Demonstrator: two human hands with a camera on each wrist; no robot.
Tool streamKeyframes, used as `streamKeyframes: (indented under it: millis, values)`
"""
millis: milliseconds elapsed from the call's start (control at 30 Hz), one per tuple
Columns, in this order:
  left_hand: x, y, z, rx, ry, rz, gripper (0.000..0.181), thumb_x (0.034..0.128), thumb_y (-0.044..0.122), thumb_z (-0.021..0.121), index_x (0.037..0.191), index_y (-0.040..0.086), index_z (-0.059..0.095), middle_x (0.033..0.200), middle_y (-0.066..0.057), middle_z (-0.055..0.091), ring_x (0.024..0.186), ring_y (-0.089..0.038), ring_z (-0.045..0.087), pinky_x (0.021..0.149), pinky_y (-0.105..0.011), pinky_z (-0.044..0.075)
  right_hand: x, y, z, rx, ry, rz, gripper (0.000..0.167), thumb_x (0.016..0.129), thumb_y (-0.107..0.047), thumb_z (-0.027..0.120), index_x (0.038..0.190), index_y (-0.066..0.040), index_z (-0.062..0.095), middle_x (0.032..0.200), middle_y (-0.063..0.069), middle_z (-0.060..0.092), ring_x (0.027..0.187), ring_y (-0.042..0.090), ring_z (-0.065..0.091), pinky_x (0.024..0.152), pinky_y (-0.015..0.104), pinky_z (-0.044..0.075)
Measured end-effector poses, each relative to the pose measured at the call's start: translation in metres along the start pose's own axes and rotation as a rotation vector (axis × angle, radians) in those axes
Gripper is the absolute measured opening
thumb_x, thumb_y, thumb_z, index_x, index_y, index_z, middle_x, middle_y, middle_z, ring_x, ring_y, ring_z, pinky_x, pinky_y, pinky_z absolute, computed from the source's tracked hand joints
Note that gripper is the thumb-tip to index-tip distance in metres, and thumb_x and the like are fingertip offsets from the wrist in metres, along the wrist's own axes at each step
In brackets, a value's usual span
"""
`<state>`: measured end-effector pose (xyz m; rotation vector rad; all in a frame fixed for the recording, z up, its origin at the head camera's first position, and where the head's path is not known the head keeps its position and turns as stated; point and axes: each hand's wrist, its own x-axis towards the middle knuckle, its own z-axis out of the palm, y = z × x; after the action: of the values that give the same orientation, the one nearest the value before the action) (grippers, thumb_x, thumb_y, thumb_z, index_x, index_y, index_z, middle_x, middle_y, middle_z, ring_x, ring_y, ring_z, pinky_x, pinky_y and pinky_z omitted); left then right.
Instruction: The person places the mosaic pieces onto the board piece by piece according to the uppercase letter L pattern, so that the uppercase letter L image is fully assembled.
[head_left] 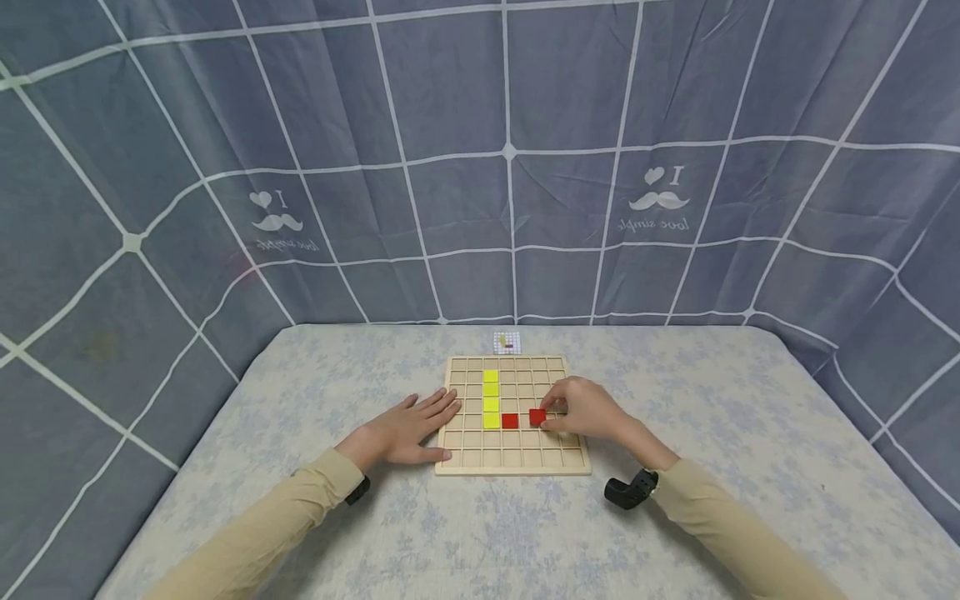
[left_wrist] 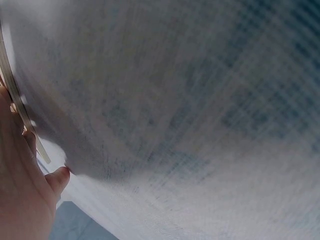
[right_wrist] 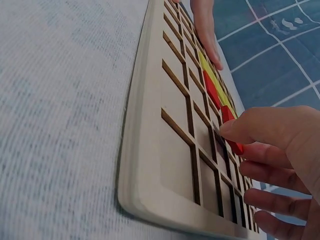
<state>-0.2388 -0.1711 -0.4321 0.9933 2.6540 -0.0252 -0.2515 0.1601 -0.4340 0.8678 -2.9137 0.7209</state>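
A wooden grid board (head_left: 512, 458) lies on the table, divided into square compartments. Several yellow square tiles (head_left: 491, 404) stand in one column of it, and a red tile (head_left: 510, 421) sits beside the lowest yellow one. Between thumb and fingertips my right hand (head_left: 588, 408) pinches a second red tile (head_left: 537, 417), held just over the grid and apart from the first; the right wrist view shows this red tile (right_wrist: 230, 127) tilted. My left hand (head_left: 416, 425) lies flat with its fingers spread, fingertips on the board's left edge.
Behind the board lies a small printed card (head_left: 507, 342) with a coloured grid pattern. A pale floral cloth (head_left: 337, 533) covers the table. A grey-blue curtain (head_left: 450, 200) with white lines hangs behind and at both sides.
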Motion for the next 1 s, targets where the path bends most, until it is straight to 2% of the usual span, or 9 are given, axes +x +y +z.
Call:
streamKeyframes:
  millis: [467, 800, 900, 1000]
  values:
    - [0.0011, -0.0016, 0.0024, 0.012, -0.023, -0.013, 0.084, 0.0927, 0.067, 0.039, 0.157, 0.024, 0.006, 0.164, 0.002, 0.001, 0.151, -0.019, 0.003, 0.121, -0.052, 0.013, 0.0062, -0.0094, 0.0054, 0.038, -0.052, -0.001, 0.017, 0.072, -0.025, 0.081, 0.086, -0.017, 0.077, 0.084, -0.009, 0.069, 0.069, 0.004, 0.051, 0.062, 0.020, 0.042]
    - [-0.0008, -0.0033, 0.0004, 0.006, -0.015, -0.001, 0.083, 0.0935, 0.066, 0.039, 0.157, 0.022, 0.009, 0.164, -0.001, 0.003, 0.151, -0.022, 0.005, 0.120, -0.054, 0.014, 0.0085, -0.0084, 0.0082, 0.049, -0.049, -0.007, 0.017, 0.072, -0.026, 0.082, 0.087, -0.018, 0.077, 0.087, -0.008, 0.070, 0.072, 0.004, 0.054, 0.064, 0.020, 0.044]
    - [-0.0021, -0.0035, 0.0018, 0.005, -0.012, 0.003, 0.083, 0.0937, 0.065, 0.040, 0.157, 0.020, 0.010, 0.164, -0.002, 0.004, 0.151, -0.023, 0.006, 0.120, -0.055, 0.015, 0.0079, -0.0086, 0.0092, 0.060, -0.061, -0.005, 0.019, 0.073, -0.026, 0.082, 0.089, -0.018, 0.077, 0.089, -0.008, 0.070, 0.074, 0.004, 0.054, 0.066, 0.021, 0.044]
    - [-0.0037, -0.0028, 0.0020, 0.003, -0.016, 0.001, 0.083, 0.0937, 0.065, 0.040, 0.157, 0.020, 0.010, 0.164, -0.002, 0.004, 0.151, -0.023, 0.006, 0.120, -0.055, 0.015, 0.0066, -0.0074, 0.0084, 0.068, -0.070, -0.024, 0.026, 0.075, -0.028, 0.080, 0.098, -0.015, 0.076, 0.093, -0.006, 0.072, 0.076, 0.007, 0.056, 0.068, 0.023, 0.047]
